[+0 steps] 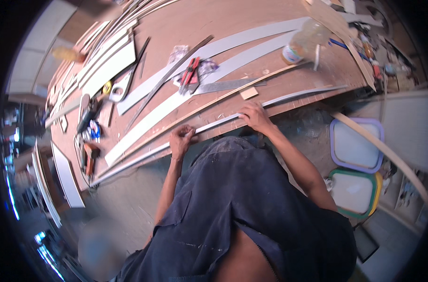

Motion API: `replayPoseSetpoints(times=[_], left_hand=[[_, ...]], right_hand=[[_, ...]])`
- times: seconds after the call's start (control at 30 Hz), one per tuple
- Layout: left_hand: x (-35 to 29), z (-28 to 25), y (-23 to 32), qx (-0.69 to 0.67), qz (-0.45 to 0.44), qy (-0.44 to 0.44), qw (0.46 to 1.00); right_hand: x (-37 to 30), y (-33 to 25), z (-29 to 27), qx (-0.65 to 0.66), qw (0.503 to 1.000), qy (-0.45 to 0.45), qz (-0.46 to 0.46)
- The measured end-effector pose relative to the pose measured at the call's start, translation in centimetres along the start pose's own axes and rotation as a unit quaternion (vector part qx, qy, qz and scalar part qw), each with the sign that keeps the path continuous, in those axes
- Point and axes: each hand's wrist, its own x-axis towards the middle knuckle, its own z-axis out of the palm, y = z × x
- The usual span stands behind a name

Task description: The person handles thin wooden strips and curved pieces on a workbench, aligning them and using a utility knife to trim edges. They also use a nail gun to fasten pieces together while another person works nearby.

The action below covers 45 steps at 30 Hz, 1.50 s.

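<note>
A long, thin strip with a pale face (218,123) lies along the near edge of the workbench (143,96). My left hand (180,140) is closed on it left of the middle, thumb and fingers pinching it. Farther right, my right hand (255,117) has its fingers curled over the same strip. A narrow wooden batten (195,110) runs just beyond it, with a small wood block (249,93) near my right hand. Past these lie wide white strips (143,136), a metal ruler (228,85) and red-handled pliers (190,73) on a crumpled cloth.
A bottle (294,52) with yellowish contents stands at the right of the bench. Stacked boards (113,66), a heat-gun-like tool (87,115) and an orange-and-black tool (90,152) lie left. Purple-rimmed (334,141) and green-rimmed containers (333,188) stand below right.
</note>
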Motion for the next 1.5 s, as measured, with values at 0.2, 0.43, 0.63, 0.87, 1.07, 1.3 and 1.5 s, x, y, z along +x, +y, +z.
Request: replayPoseSetpoints(times=[0.2, 0.43, 0.63, 0.87, 1.07, 1.3, 1.5], left_hand=[[-0.1, -1.0, -0.4, 0.009, 0.100, -0.010, 0.995], [-1.2, -1.5, -0.9, 0.153, 0.234, 0.002, 0.960], [-0.9, -1.3, -1.3, 0.171, 0.278, 0.031, 0.945], [-1.4, -0.7, -1.3, 0.142, 0.260, 0.096, 0.950], [-1.5, -0.2, -1.3, 0.138, 0.219, 0.118, 0.959], [-1.6, -0.4, -1.2, 0.151, 0.220, 0.093, 0.959], [-1.2, -0.7, -0.8, 0.140, 0.197, 0.055, 0.969]], right_hand=[[1.1, -2.1, -1.1, 0.038, 0.998, -0.044, 0.011], [4.7, -9.4, 4.6, 0.089, 0.986, -0.133, -0.050], [5.4, -10.1, 10.3, 0.140, 0.980, -0.136, -0.048], [4.8, -9.8, 10.8, 0.168, 0.981, -0.068, -0.063], [4.8, -10.0, 10.9, 0.155, 0.985, -0.063, -0.038], [4.6, -10.4, 11.0, 0.147, 0.987, -0.039, -0.048], [5.1, -10.2, 10.7, 0.148, 0.986, -0.065, -0.036]])
